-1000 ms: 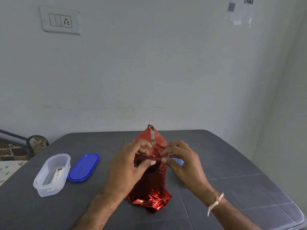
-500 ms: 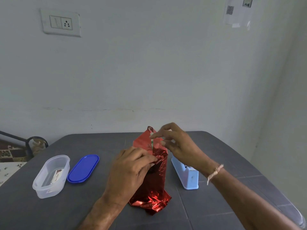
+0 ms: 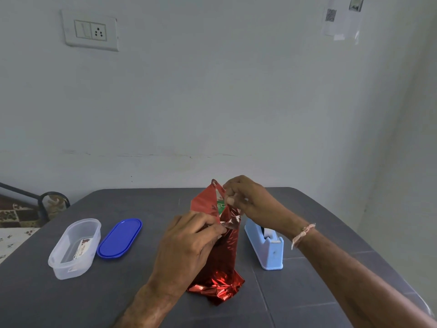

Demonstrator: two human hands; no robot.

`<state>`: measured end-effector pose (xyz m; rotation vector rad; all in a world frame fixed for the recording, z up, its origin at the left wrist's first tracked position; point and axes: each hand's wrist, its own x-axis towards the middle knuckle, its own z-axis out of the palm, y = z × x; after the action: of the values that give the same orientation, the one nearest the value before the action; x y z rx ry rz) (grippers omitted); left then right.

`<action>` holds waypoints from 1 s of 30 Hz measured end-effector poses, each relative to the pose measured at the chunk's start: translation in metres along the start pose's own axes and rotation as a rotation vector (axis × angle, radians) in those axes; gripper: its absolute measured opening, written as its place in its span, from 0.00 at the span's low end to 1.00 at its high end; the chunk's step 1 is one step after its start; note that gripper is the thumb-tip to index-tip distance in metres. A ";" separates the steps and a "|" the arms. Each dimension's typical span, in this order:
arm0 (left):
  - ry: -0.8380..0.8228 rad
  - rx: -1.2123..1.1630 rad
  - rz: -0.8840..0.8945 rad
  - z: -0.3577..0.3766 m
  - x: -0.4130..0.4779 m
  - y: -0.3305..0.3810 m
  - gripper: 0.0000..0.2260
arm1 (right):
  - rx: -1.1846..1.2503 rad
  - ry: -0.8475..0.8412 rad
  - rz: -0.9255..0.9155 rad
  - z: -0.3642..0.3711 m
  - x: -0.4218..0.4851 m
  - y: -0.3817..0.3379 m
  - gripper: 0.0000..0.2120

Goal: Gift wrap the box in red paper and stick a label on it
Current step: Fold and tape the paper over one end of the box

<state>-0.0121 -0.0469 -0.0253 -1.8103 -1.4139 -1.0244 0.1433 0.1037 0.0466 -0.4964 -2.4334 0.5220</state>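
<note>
- Head view: the box [image 3: 221, 206] stands on end at the middle of a dark grey table [image 3: 142, 292], its long axis upright, sheathed in shiny red paper [image 3: 224, 256]; a patch of green print shows at the open top
- The left hand [image 3: 186, 242] comes in from the near left, fingers curled, pinching a fold of the paper against the upper near side of the box
- The right hand [image 3: 246, 197] reaches over from the right, thumb and fingers pinching the pointed top flap, which stands up on the far side
- The unfinished end lies above and beyond both hands; the right hand is nearer to it, so folding the flap down towards the near side looks like its job
- A pale blue tape dispenser [image 3: 267, 247] sits just right of the box, nearer the right hand
- Well to the left lie a clear tub [image 3: 73, 247] holding a printed card, and its blue lid [image 3: 119, 237]
</note>
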 end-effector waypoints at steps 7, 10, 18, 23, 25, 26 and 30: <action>0.036 -0.030 -0.015 0.000 0.001 0.002 0.10 | 0.121 -0.055 0.012 -0.003 -0.004 0.002 0.06; 0.036 -0.027 -0.006 0.000 0.000 0.003 0.10 | 0.105 -0.133 0.016 -0.005 -0.005 -0.001 0.04; 0.032 -0.032 -0.013 0.001 0.001 0.002 0.11 | 0.068 -0.148 0.033 -0.010 -0.007 -0.002 0.03; 0.037 -0.052 -0.019 0.001 0.001 0.002 0.11 | 0.082 -0.156 0.051 -0.009 -0.008 0.000 0.03; 0.030 -0.055 -0.018 0.001 0.001 0.002 0.11 | 0.093 -0.142 0.046 -0.011 -0.008 -0.001 0.07; 0.027 -0.052 -0.017 0.001 0.000 0.002 0.11 | 0.101 -0.139 0.050 -0.011 -0.009 -0.002 0.07; 0.027 -0.051 -0.035 0.001 0.002 0.004 0.09 | 0.134 -0.148 0.059 -0.007 -0.012 0.000 0.04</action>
<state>-0.0080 -0.0459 -0.0243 -1.8074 -1.4194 -1.1082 0.1568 0.1006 0.0464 -0.4891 -2.5079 0.7656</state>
